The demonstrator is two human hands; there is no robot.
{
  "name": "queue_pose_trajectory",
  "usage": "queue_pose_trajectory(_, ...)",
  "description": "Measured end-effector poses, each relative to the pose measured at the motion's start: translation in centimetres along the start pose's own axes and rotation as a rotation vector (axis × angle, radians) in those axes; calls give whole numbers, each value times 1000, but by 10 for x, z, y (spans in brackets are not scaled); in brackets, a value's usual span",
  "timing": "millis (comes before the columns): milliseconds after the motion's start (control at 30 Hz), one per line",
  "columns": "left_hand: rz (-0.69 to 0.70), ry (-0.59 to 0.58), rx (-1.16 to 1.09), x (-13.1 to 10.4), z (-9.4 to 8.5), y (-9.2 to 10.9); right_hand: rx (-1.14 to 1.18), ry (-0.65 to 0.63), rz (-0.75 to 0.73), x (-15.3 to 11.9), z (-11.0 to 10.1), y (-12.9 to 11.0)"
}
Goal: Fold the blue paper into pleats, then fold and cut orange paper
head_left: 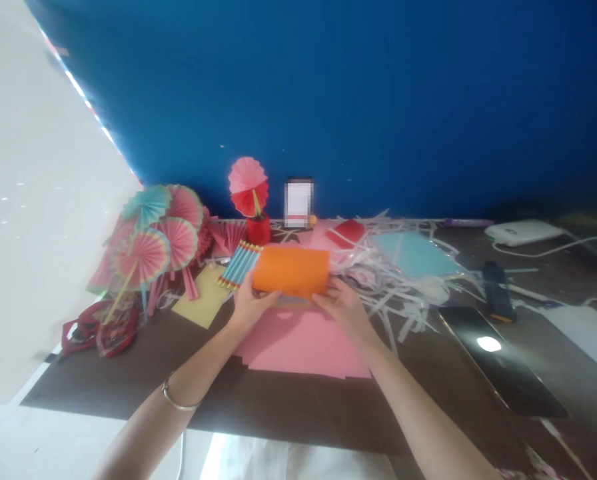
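Note:
An orange sheet of paper (pixel 291 269) is held above the table, its surface curved. My left hand (pixel 252 300) grips its lower left corner, thumb at the bottom edge. At its lower right edge my right hand (pixel 342 305) holds on with thumb and fingers. Beneath both hands lie pink sheets (pixel 303 343), and a bit of bluish paper shows just under the orange one. Left of the orange sheet is a folded blue strip piece with yellow edges (pixel 239 264), beside a yellow sheet (pixel 204 297).
Paper fans (pixel 141 257) crowd the left, behind red-handled scissors (pixel 98 327). A pink fan stands in a red holder (pixel 258 229). White paper strips (pixel 403 293) and a light blue sheet (pixel 416 253) lie right, near a black phone (pixel 503 367) and white device (pixel 523 232).

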State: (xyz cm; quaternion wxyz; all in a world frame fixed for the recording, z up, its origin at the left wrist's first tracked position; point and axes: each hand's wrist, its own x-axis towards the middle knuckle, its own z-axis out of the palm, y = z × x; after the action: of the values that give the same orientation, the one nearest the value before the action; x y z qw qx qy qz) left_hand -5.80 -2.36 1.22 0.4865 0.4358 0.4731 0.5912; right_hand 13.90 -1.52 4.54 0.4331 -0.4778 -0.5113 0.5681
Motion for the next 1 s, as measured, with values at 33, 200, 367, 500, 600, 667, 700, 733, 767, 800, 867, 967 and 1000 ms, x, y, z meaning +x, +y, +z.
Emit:
queue_pose_trajectory(33,12,5,40,1,-1,-1,-10,9,2,0,0,0)
queue_pose_trajectory(200,77,7,238,4,-10,-1,-23,43,-10,2,-3,3)
queue_pose_trajectory(367,119,-87,292,5,-14,8,6,3,-8,6,-7,8)
queue_pose_trajectory(500,142,-114,314,6,-14,8,37,4,0,7,-10,9)
queue_pose_trajectory(600,98,-104,269,7,-15,4,43,17,0,7,-10,9)
queue_pose_trajectory(667,59,-111,227,8,-16,2,50,10,-8,7,-11,9)
queue_pose_trajectory(700,47,-109,214,8,-16,1,52,5,-9,8,-11,9)
queue_pose_trajectory(733,41,-105,207,8,-16,1,52,2,-9,8,-11,9)
queue_pose_trajectory(767,42,-97,205,8,-16,0,48,2,-8,8,-11,8)
queue_pose_trajectory(800,44,-87,204,9,-16,0,43,4,-9,7,-11,8)
queue_pose_trajectory(867,40,-82,192,9,-16,0,39,3,-12,7,-11,7)
queue_pose_trajectory(967,-10,-123,118,9,-16,1,65,-8,-15,8,-14,5)
queue_pose_trajectory(1000,-37,-147,78,9,-17,2,82,-1,-12,9,-16,5)
